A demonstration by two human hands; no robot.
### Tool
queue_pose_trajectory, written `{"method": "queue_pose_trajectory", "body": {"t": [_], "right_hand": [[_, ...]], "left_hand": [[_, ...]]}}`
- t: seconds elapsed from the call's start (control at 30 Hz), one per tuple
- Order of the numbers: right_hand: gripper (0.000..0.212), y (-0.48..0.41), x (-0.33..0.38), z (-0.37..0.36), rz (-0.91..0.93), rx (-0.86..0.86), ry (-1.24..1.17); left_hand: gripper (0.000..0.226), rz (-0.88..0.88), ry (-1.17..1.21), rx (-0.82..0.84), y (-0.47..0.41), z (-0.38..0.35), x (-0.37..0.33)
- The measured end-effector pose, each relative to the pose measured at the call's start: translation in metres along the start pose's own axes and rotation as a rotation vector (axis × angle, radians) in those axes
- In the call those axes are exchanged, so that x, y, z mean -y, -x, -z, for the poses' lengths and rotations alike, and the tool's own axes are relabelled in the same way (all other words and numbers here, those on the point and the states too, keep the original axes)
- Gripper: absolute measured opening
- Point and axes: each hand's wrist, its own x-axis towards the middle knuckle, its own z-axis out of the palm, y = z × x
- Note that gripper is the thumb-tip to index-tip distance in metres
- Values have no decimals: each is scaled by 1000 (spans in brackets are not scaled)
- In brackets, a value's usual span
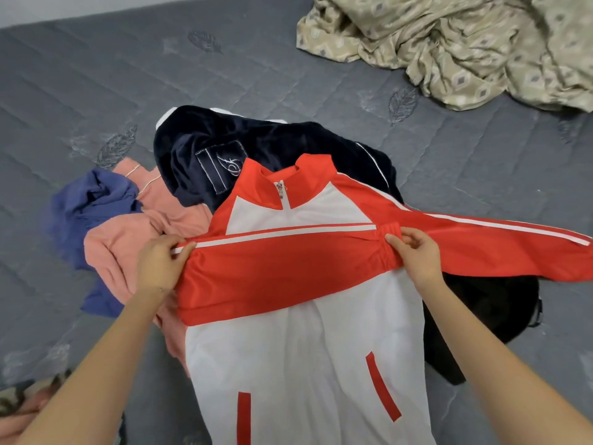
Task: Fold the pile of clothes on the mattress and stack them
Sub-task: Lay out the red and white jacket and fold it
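Left hand (159,264): fingers curled, pinched the folded sleeve (276,268) at centre-left.
Right hand (414,252): pinched the sleeve's cuff, centre-right.

left grip (157,264) and right grip (417,255) bare (forearms (106,364) too).

Black garment (487,303) mostly beneath jacket (305,348)
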Motion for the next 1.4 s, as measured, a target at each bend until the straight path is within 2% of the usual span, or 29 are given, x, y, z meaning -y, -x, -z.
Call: {"method": "queue_pose_trajectory", "body": {"t": [0.13, 0.23, 0.3, 0.47, 0.63, 0.97, 1.2, 1.27, 1.4], "right_hand": [[47, 7, -2, 1, 210, -57, 269], [60, 15, -4, -1, 435, -12, 540], [67, 19, -5, -3, 515, 12, 689], [77, 23, -3, 12, 633, 11, 887], [75, 20, -7, 53, 661, 0, 967], [73, -39, -46, 190, 471, -72, 1051], [72, -91, -85, 284, 294, -171, 967], [71, -105, -100, 308, 196, -209, 916], [83, -131, -125, 348, -74, -189, 874]], "left_hand": [[41, -110, -29, -142, 20, -18, -34], [51, -307, -86, -100, 40, -38, -83], [55, -402, -128, -50, 50, -53, -118], [62, -484, -219, -10, 65, -79, -191], [67, -519, -280, 13, 74, -100, -242], [69, -593, -331, 74, 88, -164, -356], [68, -635, -343, 119, 90, -227, -433], [68, -643, -334, 134, 90, -244, -446], [66, -594, -333, 172, 92, -267, -456]]}}
